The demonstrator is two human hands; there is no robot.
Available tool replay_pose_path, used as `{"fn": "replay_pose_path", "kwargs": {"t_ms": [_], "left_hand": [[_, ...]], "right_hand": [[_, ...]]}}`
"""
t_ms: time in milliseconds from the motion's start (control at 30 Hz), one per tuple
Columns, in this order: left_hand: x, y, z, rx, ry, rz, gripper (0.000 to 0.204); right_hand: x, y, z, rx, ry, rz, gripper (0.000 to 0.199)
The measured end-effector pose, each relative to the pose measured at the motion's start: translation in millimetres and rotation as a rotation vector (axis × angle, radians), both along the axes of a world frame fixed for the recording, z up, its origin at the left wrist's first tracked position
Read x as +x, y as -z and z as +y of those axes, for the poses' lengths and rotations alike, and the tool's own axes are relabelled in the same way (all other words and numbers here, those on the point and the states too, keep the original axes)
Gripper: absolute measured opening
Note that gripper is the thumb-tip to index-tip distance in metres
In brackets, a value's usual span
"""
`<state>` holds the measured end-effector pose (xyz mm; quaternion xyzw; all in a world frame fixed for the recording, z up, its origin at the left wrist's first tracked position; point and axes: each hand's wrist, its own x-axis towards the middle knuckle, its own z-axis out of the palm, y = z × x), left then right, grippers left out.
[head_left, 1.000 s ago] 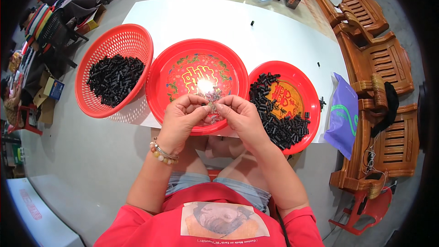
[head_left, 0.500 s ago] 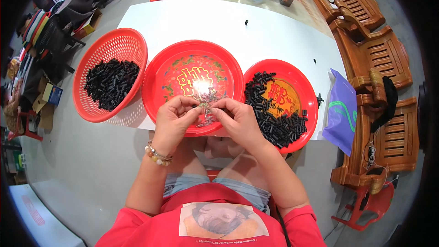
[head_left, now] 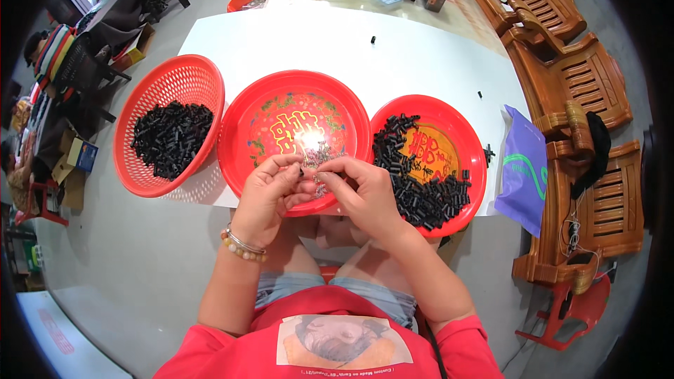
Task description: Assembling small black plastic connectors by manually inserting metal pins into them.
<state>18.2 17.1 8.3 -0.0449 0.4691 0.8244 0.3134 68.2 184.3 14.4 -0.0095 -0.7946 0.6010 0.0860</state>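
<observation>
My left hand (head_left: 268, 184) pinches a small black cylindrical piece (head_left: 302, 171) between thumb and fingertips, above the near edge of the red middle tray (head_left: 242, 102). Close beside it, my right hand (head_left: 365, 188) has thumb and forefinger pressed together; whatever is between them is too small to make out. Small silvery metal pieces (head_left: 322, 153) lie in the tray just beyond and under my fingers. To the right, a red tray (head_left: 474, 144) holds many short black pieces (head_left: 437, 200) around its near and left sides. A red mesh basket (head_left: 133, 123) on the left holds more black pieces (head_left: 172, 137).
All three containers stand on a white tabletop (head_left: 281, 35). Loose black pieces (head_left: 373, 40) lie beyond the trays. A purple bag (head_left: 523, 168) is at the right edge, with wooden chairs (head_left: 583, 84) past it. Other people (head_left: 53, 52) sit at the far left.
My left hand has turned, so its fingers and a black piece now show. My right hand has shifted slightly. The whole view has tilted a little.
</observation>
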Motion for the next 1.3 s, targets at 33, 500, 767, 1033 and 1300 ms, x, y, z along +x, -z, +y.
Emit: {"fn": "replay_pose_path", "kwargs": {"t_ms": [33, 500, 767, 1033, 1300], "left_hand": [[-0.2, -1.2, -0.3, 0.000, -0.005, 0.003, 0.019], [10.8, 5.1, 10.2, 0.308, 0.015, -0.152, 0.009], [15.6, 8.0, 15.4, 0.389, 0.047, -0.212, 0.011], [12.8, 14.5, 11.9, 0.603, 0.033, -0.525, 0.018], [23.9, 7.6, 23.4, 0.610, 0.110, -0.505, 0.021]], "right_hand": [[1.8, -4.0, -1.4, 0.013, 0.026, 0.003, 0.011], [9.3, -5.6, -11.4, 0.425, 0.166, 0.413, 0.010], [15.5, -5.8, -12.9, 0.731, 0.237, 0.431, 0.018], [17.1, -8.7, -1.9, -0.021, 0.179, 0.020, 0.029], [20.6, -26.5, -4.3, -0.254, -0.060, 0.175, 0.044]]}}
